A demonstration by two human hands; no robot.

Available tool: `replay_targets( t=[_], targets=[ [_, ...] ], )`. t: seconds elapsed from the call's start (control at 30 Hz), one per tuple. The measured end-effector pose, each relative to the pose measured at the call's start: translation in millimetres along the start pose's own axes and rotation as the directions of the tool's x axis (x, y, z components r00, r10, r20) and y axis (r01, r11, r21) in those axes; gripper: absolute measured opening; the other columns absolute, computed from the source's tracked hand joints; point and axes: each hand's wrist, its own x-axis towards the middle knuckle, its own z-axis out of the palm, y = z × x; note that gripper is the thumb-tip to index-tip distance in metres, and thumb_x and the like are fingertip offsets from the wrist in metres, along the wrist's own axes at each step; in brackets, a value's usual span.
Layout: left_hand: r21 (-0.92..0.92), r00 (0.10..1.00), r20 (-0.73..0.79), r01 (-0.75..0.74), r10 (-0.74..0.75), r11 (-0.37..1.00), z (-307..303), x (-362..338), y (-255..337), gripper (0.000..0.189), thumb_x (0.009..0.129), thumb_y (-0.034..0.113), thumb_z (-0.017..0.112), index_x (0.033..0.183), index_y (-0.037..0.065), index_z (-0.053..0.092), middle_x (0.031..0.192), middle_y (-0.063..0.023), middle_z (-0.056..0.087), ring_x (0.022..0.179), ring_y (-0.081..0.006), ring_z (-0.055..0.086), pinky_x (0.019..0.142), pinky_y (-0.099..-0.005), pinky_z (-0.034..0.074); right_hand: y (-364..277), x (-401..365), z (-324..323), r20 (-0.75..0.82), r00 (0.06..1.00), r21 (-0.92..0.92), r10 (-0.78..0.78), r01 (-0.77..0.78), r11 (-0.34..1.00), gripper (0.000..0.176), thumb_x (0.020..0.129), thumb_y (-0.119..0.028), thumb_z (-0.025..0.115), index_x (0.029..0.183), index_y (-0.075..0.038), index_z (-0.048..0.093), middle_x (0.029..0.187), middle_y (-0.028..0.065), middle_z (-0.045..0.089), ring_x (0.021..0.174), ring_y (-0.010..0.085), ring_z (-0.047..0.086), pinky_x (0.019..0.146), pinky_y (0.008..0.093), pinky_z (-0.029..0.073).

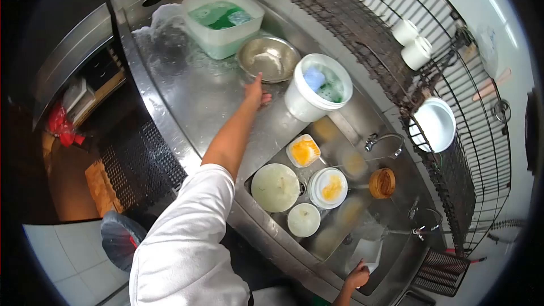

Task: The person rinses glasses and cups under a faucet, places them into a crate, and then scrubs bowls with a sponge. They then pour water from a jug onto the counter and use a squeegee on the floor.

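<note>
My left hand point(258, 93) is at the near rim of a shiny metal bowl point(270, 59) on the steel counter. One finger points up to the rim, and the others are spread below it, not wrapped round the bowl. Down at the right, my right hand point(357, 276) grips the near end of a whitish rectangular container point(368, 253) in the right sink basin. Water seems to splash beside that container below a tap. Behind the bowl stands a square translucent tub point(224, 45) of green soapy water. A white bucket point(306, 99) with suds and a blue cloth point(313, 78) is on its right.
In the middle basin sit a large round tub point(275, 188), a smaller round tub point(304, 220), a square container with yellow residue point(304, 151) and stacked white tubs point(328, 188). Taps point(371, 143) line the back. A wire rack point(476, 192) hangs above.
</note>
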Motion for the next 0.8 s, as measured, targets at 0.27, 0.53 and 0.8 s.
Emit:
replay_targets(
  t=[0.27, 0.53, 0.8],
  targets=[
    [-0.035, 0.972, 0.056, -0.225, 0.226, 0.974, -52.3, 25.1, 11.6, 0.040, 0.088, 0.009, 0.048, 0.120, -0.015, 0.051, 0.112, -0.0260, 0.062, 0.083, -0.0369, 0.070, 0.061, -0.0401, 0.064, 29.1, -18.1, 129.3, 0.546, 0.804, -0.034, -0.237, 0.304, 0.952, 0.032, 0.074, -0.033, 0.073, 0.078, -0.001, 0.070, 0.080, 0.0213, 0.069, 0.076, 0.0399, 0.068, 0.071, 0.0491, 0.053],
    [0.394, 0.993, -0.046, -0.080, 0.107, 0.915, -203.5, -123.1, -1.6, 0.042, 0.090, 0.018, 0.048, 0.120, -0.012, 0.052, 0.099, -0.0247, 0.065, 0.067, -0.0328, 0.069, 0.044, -0.0365, 0.059, 23.7, -0.8, 229.8, 0.849, 0.519, 0.498, -0.098, -0.725, 0.477, 0.022, 0.082, -0.020, 0.061, 0.079, 0.002, 0.065, 0.067, 0.0143, 0.065, 0.057, 0.0263, 0.062, 0.058, 0.0423, 0.053],
    [0.830, 0.829, 0.260, -0.454, 0.496, 0.324, -123.8, -212.9, -79.4, 0.031, 0.086, 0.021, 0.060, 0.106, -0.002, 0.064, 0.082, -0.0258, 0.067, 0.076, -0.0430, 0.066, 0.070, -0.0513, 0.052, 78.8, 50.1, 152.0, 0.631, 0.771, 0.776, -0.083, -0.628, 0.063, 0.017, 0.082, -0.014, 0.060, 0.072, 0.000, 0.059, 0.062, 0.0069, 0.057, 0.053, 0.0167, 0.054, 0.054, 0.0292, 0.043]
  ],
)
